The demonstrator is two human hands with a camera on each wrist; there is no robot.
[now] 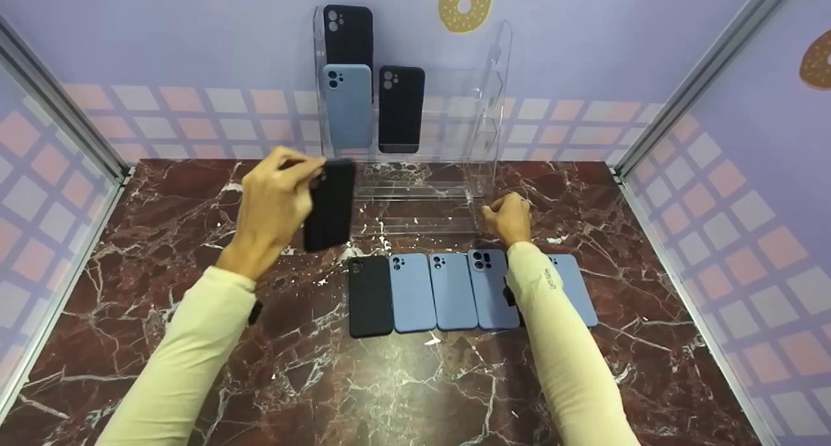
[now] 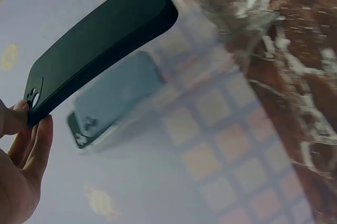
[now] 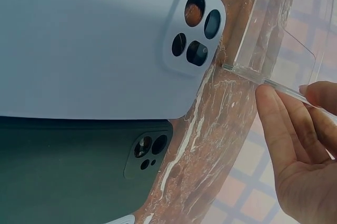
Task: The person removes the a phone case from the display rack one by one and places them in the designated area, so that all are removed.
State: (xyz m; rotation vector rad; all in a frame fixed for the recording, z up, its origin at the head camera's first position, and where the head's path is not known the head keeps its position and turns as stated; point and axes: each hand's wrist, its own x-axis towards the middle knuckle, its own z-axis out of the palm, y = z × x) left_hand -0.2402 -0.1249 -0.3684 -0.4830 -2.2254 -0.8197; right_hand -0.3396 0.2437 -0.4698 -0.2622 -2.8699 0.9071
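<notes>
My left hand (image 1: 269,202) pinches a black phone case (image 1: 332,206) by its camera end. The case hangs tilted in the air in front of a clear acrylic display stand (image 1: 495,76), which stands at the back wall. In the left wrist view, thumb and fingers clasp the corner of the black case (image 2: 100,45) beside its camera cutouts. My right hand (image 1: 509,219) grips the lower right edge of the stand; in the right wrist view, thumb and fingers pinch that clear panel (image 3: 268,29). On the stand are a light blue case (image 1: 348,111) and two black cases (image 1: 401,108).
Along the marble-patterned table (image 1: 415,387) lies a row of cases: a black one (image 1: 371,297), light blue ones (image 1: 413,293) and a bluish one (image 1: 495,297). My right sleeve covers part of the row. A dark case (image 3: 68,171) there shows in the right wrist view.
</notes>
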